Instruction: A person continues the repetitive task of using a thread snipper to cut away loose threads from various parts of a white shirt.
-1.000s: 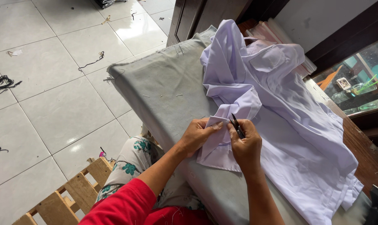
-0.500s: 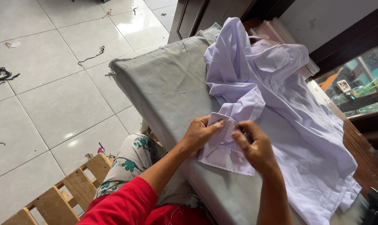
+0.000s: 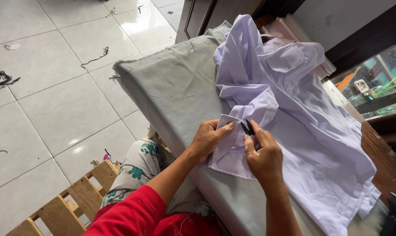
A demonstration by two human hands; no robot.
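Pale lilac shirt [image 3: 294,113] sprawls over the right half of the grey padded board [image 3: 171,87], one folded cuff edge [image 3: 231,131] pulled toward the board's near edge. Sweeping from the left: white tiled floor [image 3: 53,109] strewn with thread scraps [image 3: 1,80], wooden slats [image 3: 75,196] at the bottom. Left hand [image 3: 209,136] has fingers closed together, pinching that cuff edge, thumb on top. Just beside it, right hand [image 3: 261,156] is clamped on a small black thread snipper [image 3: 248,127], tip at the cloth. Far right, brown wooden ledge [image 3: 388,166].
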